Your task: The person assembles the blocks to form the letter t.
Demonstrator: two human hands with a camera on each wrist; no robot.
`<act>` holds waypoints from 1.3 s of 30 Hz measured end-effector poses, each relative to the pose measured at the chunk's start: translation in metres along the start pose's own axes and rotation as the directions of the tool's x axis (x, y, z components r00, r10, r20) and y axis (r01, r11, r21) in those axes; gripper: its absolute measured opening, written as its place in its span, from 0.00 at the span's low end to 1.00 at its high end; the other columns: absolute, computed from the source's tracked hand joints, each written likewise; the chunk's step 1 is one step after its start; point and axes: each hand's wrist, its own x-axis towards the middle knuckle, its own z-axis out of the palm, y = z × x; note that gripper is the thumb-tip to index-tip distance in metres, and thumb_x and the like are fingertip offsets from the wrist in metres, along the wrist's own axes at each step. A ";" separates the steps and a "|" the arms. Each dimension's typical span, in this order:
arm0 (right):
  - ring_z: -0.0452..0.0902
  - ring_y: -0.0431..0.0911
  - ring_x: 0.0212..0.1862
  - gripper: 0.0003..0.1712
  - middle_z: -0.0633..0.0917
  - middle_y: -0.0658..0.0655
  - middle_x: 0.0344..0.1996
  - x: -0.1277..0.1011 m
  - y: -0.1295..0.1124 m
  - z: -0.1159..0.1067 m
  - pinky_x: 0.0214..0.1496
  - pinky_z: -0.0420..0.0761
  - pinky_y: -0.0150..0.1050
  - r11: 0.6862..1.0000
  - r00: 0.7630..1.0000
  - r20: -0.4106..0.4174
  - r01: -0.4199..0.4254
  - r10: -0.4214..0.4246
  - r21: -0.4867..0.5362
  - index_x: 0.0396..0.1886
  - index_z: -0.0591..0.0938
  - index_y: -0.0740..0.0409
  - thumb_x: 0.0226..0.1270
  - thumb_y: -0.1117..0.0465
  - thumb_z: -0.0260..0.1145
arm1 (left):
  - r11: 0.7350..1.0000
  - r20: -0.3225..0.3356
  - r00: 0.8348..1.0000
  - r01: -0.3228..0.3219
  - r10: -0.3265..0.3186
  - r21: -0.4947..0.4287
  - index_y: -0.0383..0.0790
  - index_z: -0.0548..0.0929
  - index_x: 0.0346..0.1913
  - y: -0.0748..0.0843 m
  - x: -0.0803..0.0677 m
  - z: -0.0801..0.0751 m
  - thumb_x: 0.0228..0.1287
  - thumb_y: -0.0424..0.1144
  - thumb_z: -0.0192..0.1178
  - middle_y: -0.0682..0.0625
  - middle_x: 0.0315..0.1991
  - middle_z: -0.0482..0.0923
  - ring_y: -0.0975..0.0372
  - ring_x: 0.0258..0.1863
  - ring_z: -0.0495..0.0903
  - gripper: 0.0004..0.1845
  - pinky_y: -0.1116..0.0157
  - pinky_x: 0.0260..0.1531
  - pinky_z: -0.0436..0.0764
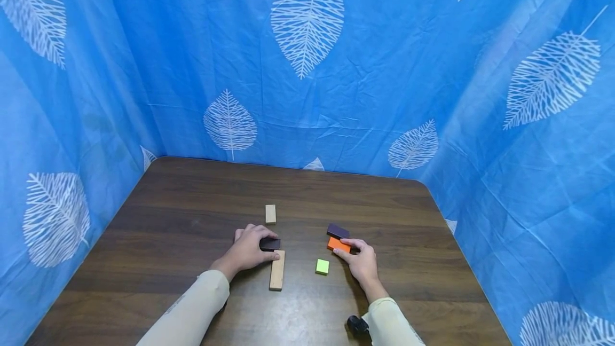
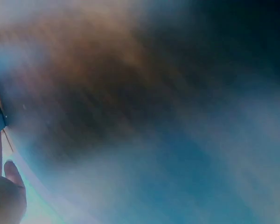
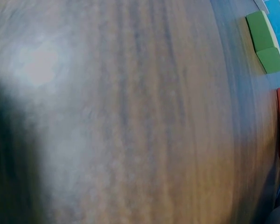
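The orange block sits right of lower centre in the head view; the right-hand grip pinches it. Left of it, the left-hand grip pinches a black block. A long wooden block and a lime-green block lie lower on the desk.

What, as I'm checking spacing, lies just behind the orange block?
A dark block. On the orange block, the right hand covers part of the far edge, so any contact there is hidden.

Head view looks forward and down; wrist views sit close, the right sharing the orange block.
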 end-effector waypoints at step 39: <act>0.70 0.55 0.62 0.41 0.77 0.58 0.60 0.034 -0.030 -0.027 0.65 0.67 0.54 0.981 0.964 0.204 -0.185 0.171 0.051 0.60 0.77 0.49 0.42 0.43 0.77 | 0.988 0.001 0.991 0.137 -0.137 -0.066 0.60 0.85 0.43 0.004 0.001 0.003 0.38 0.54 0.75 0.60 0.51 0.80 0.59 0.52 0.70 0.23 0.49 0.50 0.57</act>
